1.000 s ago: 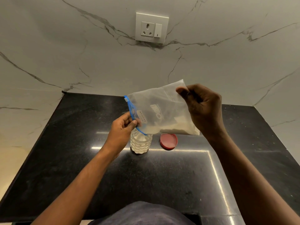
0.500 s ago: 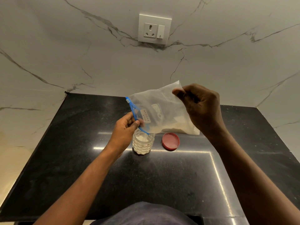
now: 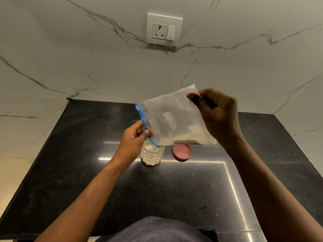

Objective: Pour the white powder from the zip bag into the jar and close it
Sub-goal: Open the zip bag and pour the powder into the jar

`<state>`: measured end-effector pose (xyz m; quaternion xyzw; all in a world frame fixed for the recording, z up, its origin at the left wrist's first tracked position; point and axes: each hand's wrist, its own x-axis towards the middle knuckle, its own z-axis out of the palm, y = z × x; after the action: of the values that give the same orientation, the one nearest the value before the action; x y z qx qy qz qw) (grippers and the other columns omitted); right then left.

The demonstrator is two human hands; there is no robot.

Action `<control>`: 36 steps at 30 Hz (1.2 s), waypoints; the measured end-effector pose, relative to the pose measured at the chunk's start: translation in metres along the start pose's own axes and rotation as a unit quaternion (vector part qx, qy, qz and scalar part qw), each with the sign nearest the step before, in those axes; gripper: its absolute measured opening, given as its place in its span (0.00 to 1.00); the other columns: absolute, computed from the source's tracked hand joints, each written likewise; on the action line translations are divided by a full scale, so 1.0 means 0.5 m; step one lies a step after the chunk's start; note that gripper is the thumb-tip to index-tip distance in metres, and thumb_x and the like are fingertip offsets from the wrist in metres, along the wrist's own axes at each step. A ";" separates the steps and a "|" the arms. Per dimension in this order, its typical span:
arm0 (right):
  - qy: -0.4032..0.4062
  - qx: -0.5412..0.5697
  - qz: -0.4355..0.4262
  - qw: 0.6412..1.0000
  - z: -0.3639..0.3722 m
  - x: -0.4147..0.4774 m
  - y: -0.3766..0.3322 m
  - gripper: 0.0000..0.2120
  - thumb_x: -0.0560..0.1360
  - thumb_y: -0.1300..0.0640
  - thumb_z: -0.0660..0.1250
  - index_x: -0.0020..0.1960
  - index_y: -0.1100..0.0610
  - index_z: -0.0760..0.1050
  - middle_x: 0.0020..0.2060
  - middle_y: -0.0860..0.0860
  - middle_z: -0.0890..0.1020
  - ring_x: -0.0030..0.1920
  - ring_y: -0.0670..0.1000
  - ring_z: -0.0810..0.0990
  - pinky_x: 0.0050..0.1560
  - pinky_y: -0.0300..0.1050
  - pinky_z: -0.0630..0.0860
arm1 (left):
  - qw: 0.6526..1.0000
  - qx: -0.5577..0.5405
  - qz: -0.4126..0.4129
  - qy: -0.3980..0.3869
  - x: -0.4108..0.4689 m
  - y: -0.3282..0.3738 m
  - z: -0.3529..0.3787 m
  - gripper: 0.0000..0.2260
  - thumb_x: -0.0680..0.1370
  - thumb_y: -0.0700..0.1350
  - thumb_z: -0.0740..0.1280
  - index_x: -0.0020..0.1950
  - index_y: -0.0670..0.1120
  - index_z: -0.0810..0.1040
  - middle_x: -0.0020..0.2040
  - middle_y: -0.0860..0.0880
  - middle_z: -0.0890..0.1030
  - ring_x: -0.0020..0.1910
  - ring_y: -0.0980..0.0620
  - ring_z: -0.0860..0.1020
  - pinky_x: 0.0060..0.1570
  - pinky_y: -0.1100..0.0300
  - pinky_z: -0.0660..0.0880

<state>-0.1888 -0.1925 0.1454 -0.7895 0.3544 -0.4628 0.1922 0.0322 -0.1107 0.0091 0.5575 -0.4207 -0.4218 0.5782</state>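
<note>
A clear zip bag (image 3: 172, 119) with a blue zip strip hangs tilted above the black counter (image 3: 87, 163), white powder gathered along its lower edge. My left hand (image 3: 134, 138) pinches the blue strip at the bag's mouth, which dips into the top of a small clear dimpled jar (image 3: 152, 155). The jar stands upright and holds white powder nearly to its rim. My right hand (image 3: 216, 116) grips the bag's raised back corner. A red lid (image 3: 182, 152) lies flat on the counter just right of the jar.
A marble wall rises behind the counter, with a white socket and switch plate (image 3: 164, 29) high at centre. The counter's front edge runs close to my body at the bottom of the view.
Both hands and the bag hold almost the same pose. The powder level in the jar looks slightly higher, and the view has shifted a little.
</note>
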 end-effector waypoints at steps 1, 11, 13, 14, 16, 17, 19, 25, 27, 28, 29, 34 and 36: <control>-0.006 0.001 -0.002 1.000 0.000 0.000 -0.001 0.18 0.80 0.46 0.71 0.45 0.62 0.84 0.32 0.58 0.81 0.32 0.59 0.77 0.31 0.53 0.73 | 1.000 0.000 0.002 0.002 -0.001 0.000 0.000 0.16 0.85 0.36 0.64 0.64 0.57 0.79 0.57 0.59 0.88 0.59 0.59 0.85 0.52 0.70 0.80; -0.015 0.015 0.018 1.000 0.003 -0.001 -0.003 0.15 0.79 0.47 0.72 0.46 0.59 0.85 0.34 0.56 0.84 0.33 0.58 0.80 0.32 0.54 0.76 | 1.000 0.012 0.010 -0.006 -0.003 0.002 -0.003 0.23 0.85 0.35 0.64 0.58 0.66 0.81 0.57 0.59 0.87 0.59 0.60 0.84 0.53 0.69 0.80; -0.025 0.018 0.013 0.999 0.002 0.000 -0.004 0.15 0.79 0.47 0.72 0.47 0.59 0.85 0.36 0.56 0.85 0.35 0.58 0.82 0.33 0.56 0.78 | 1.000 0.009 0.009 -0.004 -0.004 0.000 -0.004 0.23 0.85 0.34 0.63 0.58 0.66 0.81 0.55 0.60 0.87 0.57 0.60 0.84 0.53 0.68 0.80; -0.028 0.013 0.006 1.000 0.003 0.000 -0.004 0.14 0.79 0.48 0.72 0.47 0.59 0.85 0.36 0.55 0.85 0.35 0.57 0.82 0.33 0.56 0.78 | 1.000 0.008 0.008 -0.005 -0.004 0.001 -0.003 0.23 0.85 0.34 0.63 0.58 0.65 0.81 0.55 0.60 0.87 0.56 0.60 0.84 0.53 0.68 0.80; -0.022 0.012 0.013 1.000 0.005 0.001 -0.005 0.15 0.79 0.47 0.72 0.46 0.59 0.85 0.35 0.56 0.85 0.35 0.59 0.82 0.33 0.56 0.78 | 1.000 0.010 0.008 -0.011 -0.002 0.004 -0.002 0.25 0.85 0.35 0.63 0.57 0.68 0.82 0.55 0.60 0.87 0.56 0.60 0.84 0.53 0.67 0.81; -0.021 0.017 0.019 0.999 0.005 0.003 -0.006 0.15 0.79 0.47 0.72 0.46 0.59 0.85 0.36 0.57 0.85 0.35 0.60 0.82 0.33 0.57 0.78 | 1.000 0.012 0.007 -0.010 -0.001 0.004 -0.002 0.26 0.86 0.35 0.63 0.56 0.70 0.82 0.54 0.60 0.87 0.56 0.60 0.84 0.53 0.67 0.81; -0.026 0.024 0.017 0.999 0.006 0.006 -0.009 0.15 0.80 0.47 0.72 0.47 0.59 0.86 0.37 0.57 0.85 0.36 0.60 0.83 0.33 0.59 0.79 | 1.000 0.010 0.003 -0.002 0.001 0.004 -0.005 0.25 0.86 0.35 0.63 0.57 0.68 0.81 0.53 0.60 0.87 0.56 0.60 0.84 0.53 0.67 0.81; -0.014 0.019 0.021 1.000 0.022 0.005 -0.016 0.17 0.80 0.46 0.71 0.46 0.61 0.85 0.34 0.59 0.84 0.33 0.61 0.80 0.31 0.57 0.77 | 1.000 0.011 -0.009 0.001 0.003 0.006 -0.005 0.21 0.86 0.35 0.62 0.61 0.63 0.78 0.54 0.63 0.87 0.57 0.62 0.84 0.51 0.70 0.80; -0.012 0.004 0.013 1.000 0.028 0.002 -0.019 0.16 0.80 0.46 0.72 0.45 0.59 0.85 0.31 0.58 0.82 0.30 0.59 0.78 0.29 0.54 0.74 | 1.000 0.011 -0.009 -0.001 0.002 0.007 -0.004 0.21 0.86 0.35 0.62 0.61 0.63 0.78 0.54 0.64 0.86 0.57 0.64 0.84 0.51 0.71 0.80; -0.007 0.004 0.017 1.000 0.029 0.003 -0.020 0.16 0.80 0.46 0.72 0.45 0.59 0.85 0.30 0.57 0.82 0.30 0.58 0.77 0.29 0.53 0.73 | 1.000 0.011 -0.009 -0.003 0.001 0.006 -0.004 0.20 0.86 0.35 0.62 0.61 0.62 0.78 0.55 0.64 0.86 0.58 0.64 0.84 0.51 0.71 0.80; -0.002 0.007 0.022 1.000 0.029 0.004 -0.021 0.16 0.80 0.46 0.72 0.44 0.59 0.85 0.29 0.56 0.81 0.29 0.56 0.77 0.28 0.53 0.72 | 1.000 0.010 -0.010 -0.004 0.001 0.004 -0.004 0.20 0.86 0.35 0.62 0.61 0.62 0.78 0.55 0.64 0.86 0.58 0.63 0.84 0.51 0.70 0.80; -0.009 0.012 0.025 1.000 0.026 0.006 -0.023 0.16 0.80 0.46 0.72 0.43 0.58 0.84 0.29 0.58 0.80 0.28 0.58 0.76 0.27 0.52 0.70 | 1.000 0.008 -0.015 -0.003 0.001 0.003 -0.004 0.21 0.86 0.34 0.62 0.62 0.62 0.78 0.55 0.65 0.86 0.59 0.64 0.84 0.51 0.71 0.80; -0.010 0.019 0.022 1.000 0.023 0.007 -0.025 0.17 0.80 0.46 0.72 0.43 0.59 0.84 0.30 0.59 0.80 0.29 0.60 0.76 0.28 0.53 0.71 | 1.000 0.007 -0.017 -0.002 0.002 0.001 -0.003 0.21 0.86 0.34 0.62 0.63 0.62 0.78 0.56 0.64 0.86 0.59 0.64 0.83 0.52 0.70 0.80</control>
<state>-0.1729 -0.1870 0.1498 -0.7821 0.3612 -0.4573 0.2209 0.0341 -0.1109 0.0096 0.5676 -0.4151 -0.4295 0.5667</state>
